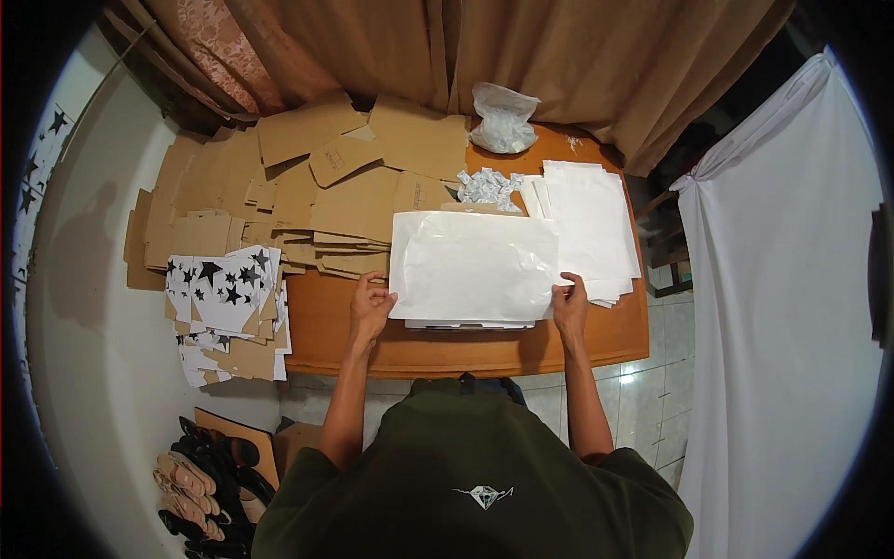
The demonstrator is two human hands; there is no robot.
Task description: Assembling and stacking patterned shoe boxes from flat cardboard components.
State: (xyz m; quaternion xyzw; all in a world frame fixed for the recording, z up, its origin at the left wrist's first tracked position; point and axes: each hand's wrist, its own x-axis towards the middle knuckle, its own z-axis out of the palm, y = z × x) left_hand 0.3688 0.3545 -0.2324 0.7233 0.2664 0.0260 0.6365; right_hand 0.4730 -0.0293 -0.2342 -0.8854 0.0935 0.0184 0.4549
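A wide white sheet of paper (pixel 473 265), slightly creased and shiny on its right half, is stretched between my two hands over the table. My left hand (pixel 372 300) pinches its lower left edge. On the opposite side, my right hand (pixel 570 296) grips the lower right edge between thumb and fingers. Beneath the sheet's near edge shows a thin strip of a white stack (pixel 470 325); the sheet hides the rest of it. More white sheets (pixel 593 219) lie piled just right of the held one.
Brown cardboard pieces (pixel 349 207) heap across the table's left and back. Star-printed cut pieces (pixel 222 291) lie at the left edge. Small white packets (pixel 490 188) and a filled plastic bag (pixel 506 119) sit behind the sheet. Shoes (pixel 191 484) stand on the floor; a white cloth (pixel 773 279) hangs right.
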